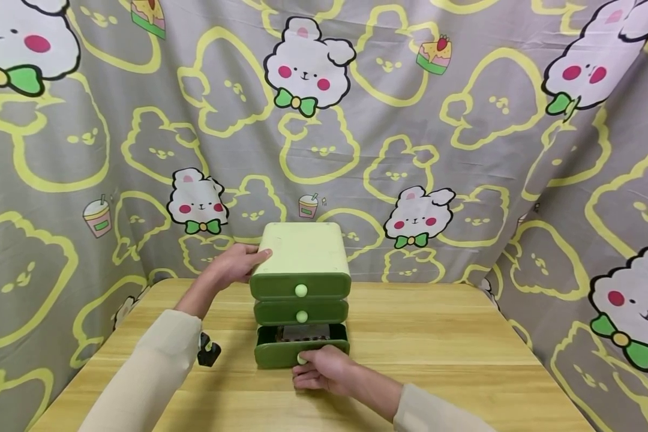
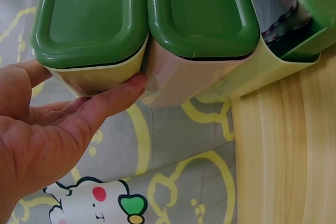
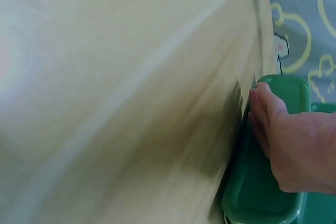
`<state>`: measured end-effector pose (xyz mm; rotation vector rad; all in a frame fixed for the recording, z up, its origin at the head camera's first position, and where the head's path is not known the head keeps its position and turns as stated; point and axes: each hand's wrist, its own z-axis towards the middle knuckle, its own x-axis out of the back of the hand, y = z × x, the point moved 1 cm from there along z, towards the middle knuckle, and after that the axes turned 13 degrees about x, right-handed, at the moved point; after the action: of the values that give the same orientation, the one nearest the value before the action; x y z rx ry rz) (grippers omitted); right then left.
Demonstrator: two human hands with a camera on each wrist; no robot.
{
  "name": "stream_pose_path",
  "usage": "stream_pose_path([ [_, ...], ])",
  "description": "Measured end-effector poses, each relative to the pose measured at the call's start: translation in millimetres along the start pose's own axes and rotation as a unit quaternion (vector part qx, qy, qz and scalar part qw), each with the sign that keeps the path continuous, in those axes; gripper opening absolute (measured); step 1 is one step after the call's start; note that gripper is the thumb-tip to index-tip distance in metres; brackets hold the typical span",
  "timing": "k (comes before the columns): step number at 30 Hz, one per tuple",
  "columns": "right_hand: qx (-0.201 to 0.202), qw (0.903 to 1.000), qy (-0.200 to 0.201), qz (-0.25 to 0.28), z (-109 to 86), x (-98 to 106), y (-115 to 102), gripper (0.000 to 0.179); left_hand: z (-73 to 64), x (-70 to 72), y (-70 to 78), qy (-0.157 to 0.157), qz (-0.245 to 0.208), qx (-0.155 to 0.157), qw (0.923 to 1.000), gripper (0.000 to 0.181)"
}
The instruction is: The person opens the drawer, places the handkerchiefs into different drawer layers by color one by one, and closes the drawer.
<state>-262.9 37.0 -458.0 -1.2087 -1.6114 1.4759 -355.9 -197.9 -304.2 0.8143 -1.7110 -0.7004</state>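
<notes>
A small cabinet (image 1: 305,246) with a pale yellow-green top and three dark green drawers stands on the table. My left hand (image 1: 237,264) rests against its upper left edge; in the left wrist view the straight fingers (image 2: 113,95) lie along the side of the top tier. The bottom drawer (image 1: 274,357) is pulled partway out, with a greyish item (image 1: 305,332) with a dark patterned edge inside. At its front my right hand (image 1: 329,369) pinches the round pale green knob (image 1: 301,358). The top drawer (image 1: 272,288) and middle drawer (image 1: 275,314) are closed.
A small black object (image 1: 209,350) with a yellow-green spot lies on the wooden table (image 1: 437,348), left of the cabinet. Behind the table and along both sides hangs a grey curtain (image 1: 324,162) with rabbit prints.
</notes>
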Motion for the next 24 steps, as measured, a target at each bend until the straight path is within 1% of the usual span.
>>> stream_pose_path([
  [5,0.017,0.9997,0.018,0.007,14.6,4,-1,0.042,-0.5,-1.5,2.2,-0.003,-0.007,0.005,1.0000,0.058],
  [12,0.035,0.9980,0.040,0.036,28.7,5,2,0.039,-0.6,-2.1,4.8,-0.012,-0.023,0.014,0.9996,0.059],
  [17,0.050,0.9965,0.046,0.050,35.1,6,5,0.035,-1.0,-2.6,7.6,-0.006,-0.034,0.022,0.9992,0.060],
  [21,0.053,0.9960,0.046,0.056,37.4,7,6,0.031,-2.3,-2.6,10.6,-0.001,-0.037,0.027,0.9990,0.060],
  [24,0.054,0.9958,0.045,0.060,38.7,8,7,0.030,-1.7,-2.4,11.1,-0.004,-0.042,0.025,0.9988,0.060],
])
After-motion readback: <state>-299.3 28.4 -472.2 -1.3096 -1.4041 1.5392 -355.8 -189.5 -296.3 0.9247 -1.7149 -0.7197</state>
